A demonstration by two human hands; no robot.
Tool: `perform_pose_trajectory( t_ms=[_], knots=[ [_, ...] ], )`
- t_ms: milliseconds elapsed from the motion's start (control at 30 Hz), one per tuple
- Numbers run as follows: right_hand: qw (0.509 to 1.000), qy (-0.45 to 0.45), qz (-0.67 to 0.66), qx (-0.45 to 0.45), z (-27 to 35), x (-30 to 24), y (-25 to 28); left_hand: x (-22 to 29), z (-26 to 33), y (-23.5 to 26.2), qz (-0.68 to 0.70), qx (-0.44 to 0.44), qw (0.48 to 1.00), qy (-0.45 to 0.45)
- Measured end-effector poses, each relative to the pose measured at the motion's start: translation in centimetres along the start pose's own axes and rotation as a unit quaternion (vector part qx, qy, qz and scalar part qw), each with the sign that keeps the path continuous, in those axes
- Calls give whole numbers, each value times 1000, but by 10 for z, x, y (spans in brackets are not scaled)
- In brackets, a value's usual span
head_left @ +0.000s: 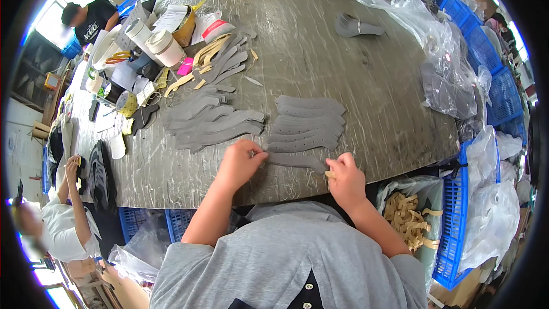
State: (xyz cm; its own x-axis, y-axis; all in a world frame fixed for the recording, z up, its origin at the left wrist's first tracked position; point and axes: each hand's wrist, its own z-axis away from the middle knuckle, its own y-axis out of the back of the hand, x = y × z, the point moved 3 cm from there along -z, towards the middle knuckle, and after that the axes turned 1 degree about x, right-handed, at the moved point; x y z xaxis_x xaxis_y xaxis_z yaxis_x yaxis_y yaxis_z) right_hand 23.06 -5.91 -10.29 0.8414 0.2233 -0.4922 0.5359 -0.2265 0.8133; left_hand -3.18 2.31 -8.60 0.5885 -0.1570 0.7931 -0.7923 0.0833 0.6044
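Observation:
A curved grey cut-out strip (294,161) lies on the table just in front of me. My left hand (242,163) pinches its left end. At the strip's right end, my right hand (346,178) is closed with thumb and fingers together, and a small tan piece (330,175) shows between them. Right behind the strip is an overlapping row of similar grey strips (309,123) with small holes. To its left spreads a looser pile of grey strips (214,120). Farther back, more grey strips lie mixed with tan ones (209,51).
White jars (164,48), tape rolls and papers crowd the table's left side. A bundle of grey pieces (357,26) lies far right. Clear plastic bags (446,80) and blue crates (454,217) line the right edge. Tan scraps (406,217) fill a bag beside me. Other people work nearby.

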Motion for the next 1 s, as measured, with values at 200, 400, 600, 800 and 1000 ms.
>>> perform_pose_trajectory(
  t_ms=[200,400,600,800,1000],
  knots=[
    [998,36,47,16,-42,-20,6,-39,-7,87,19,96,979,179],
    [989,27,102,-106,-37,-9,-12,-45,-6,100,-170,179,964,96],
    [993,18,78,-91,-20,-17,-7,-9,-25,18,-164,14,984,-74],
    [995,26,-94,-16,-19,-30,24,6,-36,16,-176,-40,979,-97],
    [926,-43,-368,-74,-41,-64,25,104,7,-24,-39,-66,937,-341]
  ],
)
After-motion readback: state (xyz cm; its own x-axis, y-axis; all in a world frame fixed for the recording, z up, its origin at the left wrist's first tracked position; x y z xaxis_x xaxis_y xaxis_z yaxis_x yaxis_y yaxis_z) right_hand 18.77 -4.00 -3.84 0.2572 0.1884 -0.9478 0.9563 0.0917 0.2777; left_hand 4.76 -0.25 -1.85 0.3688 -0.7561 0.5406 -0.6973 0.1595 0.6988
